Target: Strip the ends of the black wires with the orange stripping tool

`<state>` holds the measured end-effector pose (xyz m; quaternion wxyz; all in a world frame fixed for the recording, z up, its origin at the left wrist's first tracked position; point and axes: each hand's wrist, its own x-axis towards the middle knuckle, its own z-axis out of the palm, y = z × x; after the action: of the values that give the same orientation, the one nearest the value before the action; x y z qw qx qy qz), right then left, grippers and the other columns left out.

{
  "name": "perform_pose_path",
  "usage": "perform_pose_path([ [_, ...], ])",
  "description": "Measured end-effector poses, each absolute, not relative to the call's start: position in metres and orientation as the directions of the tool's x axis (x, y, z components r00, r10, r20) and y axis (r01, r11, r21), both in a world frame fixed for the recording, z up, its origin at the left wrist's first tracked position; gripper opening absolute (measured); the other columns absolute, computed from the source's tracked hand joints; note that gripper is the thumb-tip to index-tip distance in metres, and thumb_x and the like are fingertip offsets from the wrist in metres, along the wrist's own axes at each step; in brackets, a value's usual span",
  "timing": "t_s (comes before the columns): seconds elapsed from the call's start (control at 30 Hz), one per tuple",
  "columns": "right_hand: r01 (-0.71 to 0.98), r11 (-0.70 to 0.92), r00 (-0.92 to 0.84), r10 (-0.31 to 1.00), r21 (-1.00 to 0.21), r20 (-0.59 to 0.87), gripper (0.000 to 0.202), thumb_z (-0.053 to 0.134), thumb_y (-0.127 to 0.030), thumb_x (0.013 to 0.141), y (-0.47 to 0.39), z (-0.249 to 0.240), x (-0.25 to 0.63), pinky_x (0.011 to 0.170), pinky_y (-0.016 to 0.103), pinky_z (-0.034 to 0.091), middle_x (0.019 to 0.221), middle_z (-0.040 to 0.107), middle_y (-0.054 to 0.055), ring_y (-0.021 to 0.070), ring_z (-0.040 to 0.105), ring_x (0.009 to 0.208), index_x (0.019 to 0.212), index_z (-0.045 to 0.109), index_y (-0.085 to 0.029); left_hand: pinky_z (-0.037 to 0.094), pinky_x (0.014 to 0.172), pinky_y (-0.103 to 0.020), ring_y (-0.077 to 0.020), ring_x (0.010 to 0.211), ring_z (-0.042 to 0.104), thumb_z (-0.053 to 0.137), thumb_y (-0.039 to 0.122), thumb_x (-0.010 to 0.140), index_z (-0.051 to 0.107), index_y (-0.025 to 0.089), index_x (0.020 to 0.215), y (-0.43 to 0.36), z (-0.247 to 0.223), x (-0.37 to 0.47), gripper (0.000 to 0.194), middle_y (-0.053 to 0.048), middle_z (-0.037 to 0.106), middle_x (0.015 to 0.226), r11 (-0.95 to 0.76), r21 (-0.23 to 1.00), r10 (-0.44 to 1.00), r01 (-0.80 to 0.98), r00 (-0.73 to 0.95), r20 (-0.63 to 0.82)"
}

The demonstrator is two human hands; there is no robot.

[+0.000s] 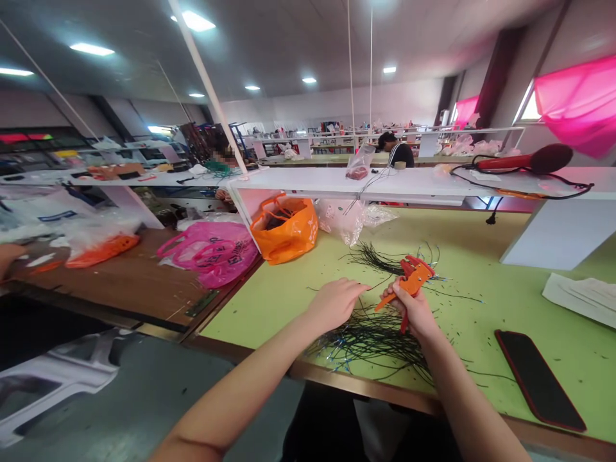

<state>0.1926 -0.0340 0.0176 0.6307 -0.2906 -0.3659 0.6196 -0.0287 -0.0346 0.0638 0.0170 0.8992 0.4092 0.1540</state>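
My right hand is wrapped round the handles of an orange and red wire stripper, its jaws pointing up and away from me. To its left, my left hand pinches a thin black wire that runs toward the tool; whether the wire's end sits in the jaws I cannot tell. Below both hands a loose heap of black wires spreads near the table's front edge, some with blue and bare tips. A smaller bundle of black wires lies behind the tool.
A black phone-like slab with a red edge and white papers lie at right. An orange bag and a pink bag stand at left. A shelf crosses behind, carrying a red heat-gun-like tool. People sit beyond.
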Motion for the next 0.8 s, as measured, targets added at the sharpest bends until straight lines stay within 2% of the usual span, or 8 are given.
perform_pose_path([
  [0.1,-0.563,0.077,0.011,0.996,-0.823,0.086,0.040,0.096,-0.041,0.065,-0.025,0.003,0.202,0.077,0.036,0.063,0.075,0.068,0.000,0.0196,0.070,0.075,0.083,0.066,-0.020,0.054,0.085,-0.039,-0.0255,0.098,0.065,0.045,0.012,0.097,0.066,0.023,0.134,-0.033,0.047,-0.028,0.044,-0.009,0.075,0.106,-0.631,0.110,0.764,0.768,0.590,0.261],
  [0.27,-0.509,0.020,-0.011,0.999,-0.860,0.030,0.048,0.094,-0.045,0.067,-0.022,-0.014,0.204,0.071,0.033,0.062,0.076,0.071,0.000,0.0196,0.071,0.073,0.100,0.069,-0.021,0.053,0.085,-0.040,-0.0265,0.099,0.063,0.047,0.009,0.096,0.066,0.024,0.135,-0.035,0.026,-0.016,0.046,-0.009,0.073,0.103,-0.613,0.094,0.778,0.785,0.579,0.243],
  [0.43,-0.437,0.005,0.038,0.999,-0.900,-0.012,0.045,0.095,-0.046,0.063,-0.016,-0.022,0.200,0.071,0.030,0.061,0.072,0.069,-0.001,0.0184,0.070,0.073,0.087,0.067,-0.020,0.053,0.087,-0.045,-0.0280,0.099,0.062,0.045,0.011,0.097,0.068,0.024,0.133,-0.032,0.012,-0.011,0.044,-0.010,0.072,0.102,-0.592,0.161,0.794,0.790,0.537,0.287],
  [0.53,-0.464,0.058,0.109,0.994,-0.884,0.008,0.042,0.094,-0.044,0.062,-0.016,-0.022,0.198,0.077,0.031,0.061,0.077,0.068,-0.001,0.0183,0.069,0.077,0.083,0.065,-0.021,0.053,0.095,-0.047,-0.0285,0.109,0.061,0.046,0.015,0.099,0.072,0.026,0.126,-0.039,-0.001,-0.009,0.038,-0.012,0.071,0.112,-0.541,0.293,0.798,0.788,0.371,0.475],
  [0.63,-0.519,0.133,0.188,0.981,-0.845,0.039,0.040,0.093,-0.039,0.065,-0.019,-0.019,0.196,0.082,0.034,0.061,0.082,0.066,-0.001,0.0191,0.070,0.081,0.086,0.062,-0.023,0.051,0.101,-0.047,-0.0267,0.113,0.062,0.047,0.022,0.101,0.073,0.028,0.121,-0.054,-0.016,0.003,0.033,-0.012,0.070,0.116,-0.590,0.488,0.764,0.643,0.250,0.595],
  [0.7,-0.543,0.154,0.188,0.980,-0.826,0.060,0.039,0.091,-0.038,0.069,-0.020,-0.019,0.196,0.084,0.036,0.061,0.083,0.066,-0.001,0.0197,0.070,0.083,0.088,0.061,-0.023,0.054,0.095,-0.043,-0.0247,0.105,0.065,0.050,0.032,0.102,0.072,0.027,0.122,-0.060,-0.024,0.019,0.029,-0.011,0.072,0.112,-0.599,0.657,0.800,0.458,0.309,0.514],
  [0.73,-0.546,0.161,0.183,0.981,-0.822,0.070,0.038,0.090,-0.038,0.069,-0.020,-0.019,0.196,0.085,0.036,0.060,0.083,0.066,-0.001,0.0198,0.070,0.084,0.089,0.060,-0.023,0.055,0.090,-0.041,-0.0238,0.100,0.066,0.052,0.039,0.102,0.071,0.025,0.123,-0.060,-0.026,0.028,0.031,-0.011,0.072,0.111,-0.537,0.758,0.841,0.371,0.309,0.444],
  [0.8,-0.522,0.189,0.192,0.976,-0.832,0.101,0.039,0.090,-0.037,0.070,-0.021,-0.020,0.197,0.084,0.035,0.060,0.084,0.065,-0.001,0.0194,0.069,0.084,0.088,0.059,-0.022,0.056,0.077,-0.035,-0.0207,0.085,0.066,0.054,0.053,0.100,0.070,0.020,0.125,-0.053,-0.027,0.047,0.044,-0.010,0.072,0.101,-0.347,0.920,0.930,0.185,0.194,0.312],
])
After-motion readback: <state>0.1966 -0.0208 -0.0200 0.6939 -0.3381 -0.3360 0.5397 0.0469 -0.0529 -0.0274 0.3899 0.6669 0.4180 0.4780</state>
